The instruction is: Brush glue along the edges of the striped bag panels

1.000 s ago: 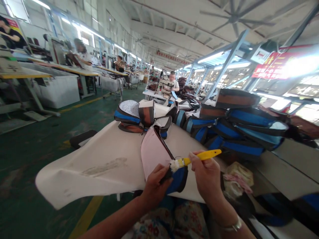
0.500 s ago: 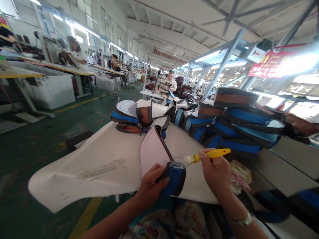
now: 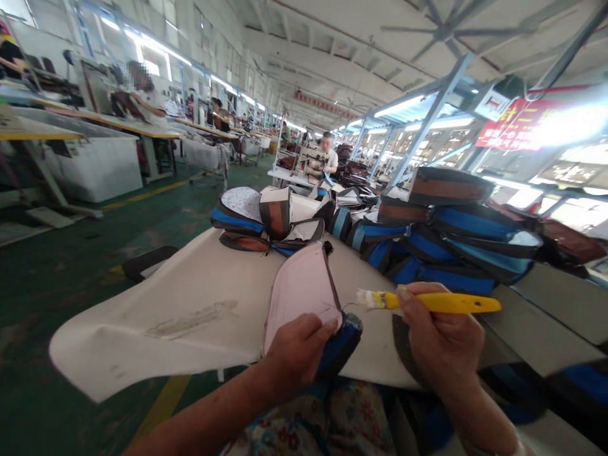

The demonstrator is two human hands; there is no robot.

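My left hand [image 3: 299, 351] grips the near edge of a curved bag panel [image 3: 306, 285], thumb on top. Its inner face is pale pink with a dark zipper-like edge, and a blue and black strip [image 3: 344, 342] hangs from its near right end. A whitish smear shows along the top of that strip. My right hand [image 3: 441, 339] is closed round a paintbrush [image 3: 456, 303] with a yellow handle. The brush's white-coated bristles point left and are held to the right of the panel, apart from it. A thin loose thread shows between panel and bristles.
A cream sheet [image 3: 190, 304] with a grey smear covers the work surface. Blue, black and brown bag parts [image 3: 465, 253] are piled at the right, with several more [image 3: 242, 215] at the far edge. People sit at sewing machines beyond; a white bin [image 3: 102, 164] stands left.
My left hand has shifted its grip and turned the panel, so its pink face shows more and the blue strip less. My right hand has moved right and lower, with the brush lying more level.
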